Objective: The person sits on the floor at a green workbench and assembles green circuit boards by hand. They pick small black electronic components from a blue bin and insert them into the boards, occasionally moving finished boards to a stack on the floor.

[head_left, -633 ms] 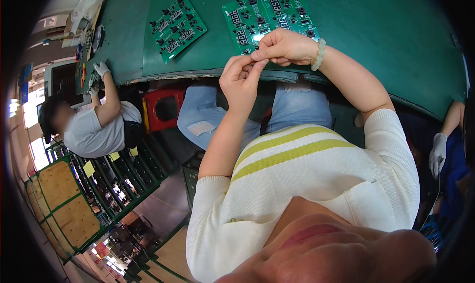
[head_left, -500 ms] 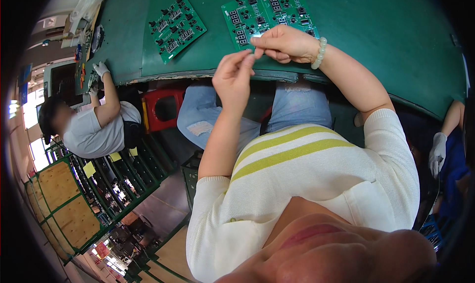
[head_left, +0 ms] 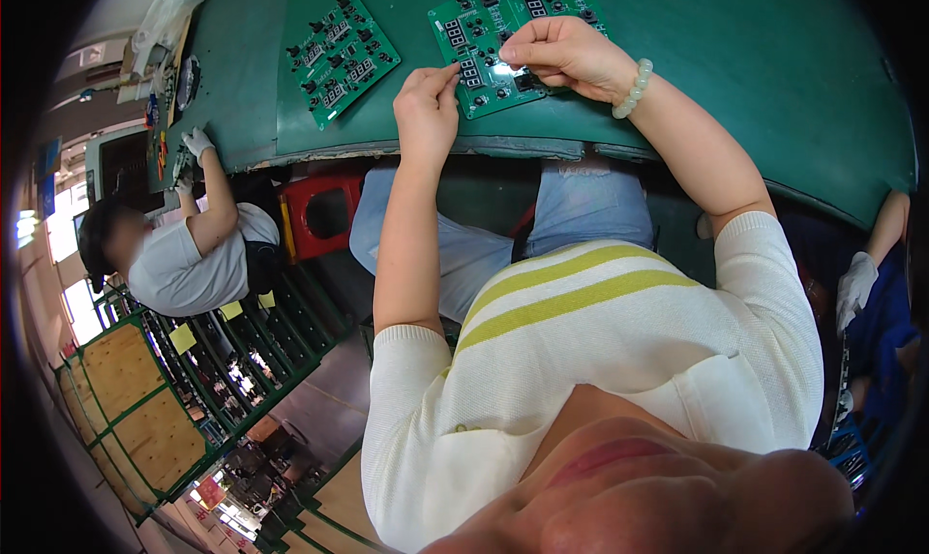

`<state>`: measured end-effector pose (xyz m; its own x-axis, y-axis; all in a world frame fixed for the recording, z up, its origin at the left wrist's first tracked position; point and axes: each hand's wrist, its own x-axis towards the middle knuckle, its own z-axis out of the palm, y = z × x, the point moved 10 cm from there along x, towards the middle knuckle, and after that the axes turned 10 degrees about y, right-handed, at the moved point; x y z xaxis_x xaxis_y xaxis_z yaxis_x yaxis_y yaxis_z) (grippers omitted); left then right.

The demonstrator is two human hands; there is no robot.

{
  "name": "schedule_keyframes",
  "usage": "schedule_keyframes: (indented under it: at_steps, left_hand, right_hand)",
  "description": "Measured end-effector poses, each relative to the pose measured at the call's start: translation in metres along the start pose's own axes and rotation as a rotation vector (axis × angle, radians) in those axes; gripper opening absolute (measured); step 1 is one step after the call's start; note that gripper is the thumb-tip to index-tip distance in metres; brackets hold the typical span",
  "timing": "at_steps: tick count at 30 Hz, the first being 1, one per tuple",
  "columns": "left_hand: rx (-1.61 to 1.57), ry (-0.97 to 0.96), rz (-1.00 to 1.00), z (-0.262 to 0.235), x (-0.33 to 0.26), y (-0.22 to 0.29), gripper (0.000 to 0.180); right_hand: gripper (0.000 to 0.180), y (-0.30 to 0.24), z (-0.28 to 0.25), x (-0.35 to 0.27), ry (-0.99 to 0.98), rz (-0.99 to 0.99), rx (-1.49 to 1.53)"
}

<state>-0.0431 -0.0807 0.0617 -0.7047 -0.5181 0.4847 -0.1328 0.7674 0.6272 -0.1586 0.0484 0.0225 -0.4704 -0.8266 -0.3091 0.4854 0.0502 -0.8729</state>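
A green circuit board [head_left: 503, 22] with black parts lies on the green table [head_left: 755, 60] in front of me. My left hand [head_left: 428, 104] rests at the board's near left edge, its fingertips pinched at a small display part. My right hand [head_left: 566, 56], with a pale bead bracelet on the wrist, lies on the board's near right part, fingers curled over a small shiny piece. A second green circuit board [head_left: 339, 56] lies to the left, untouched.
A person in a grey shirt and white gloves [head_left: 194, 249] works at the table's left end. A red stool [head_left: 324, 210] stands under the table. Green racks [head_left: 223, 360] with boards stand at lower left. Another person's gloved hand [head_left: 856, 288] shows at the right.
Both hands have moved from the table's near edge forward onto the board. The left hand dropped from the right hand and now touches the board's left edge.
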Motion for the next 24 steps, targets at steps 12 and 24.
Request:
schedule_keyframes:
  at_steps: [12, 24]
  left_hand:
    - [0.198, -0.08, 0.115, 0.0, 0.009, 0.024, 0.012]
    - [0.142, -0.121, 0.008, 0.004, 0.01, 0.01, 0.01]
  right_hand:
    - [0.018, -0.039, 0.017, -0.021, 0.226, -0.846, -0.941]
    - [0.012, -0.018, 0.046, -0.024, 0.177, -0.9, -1.372]
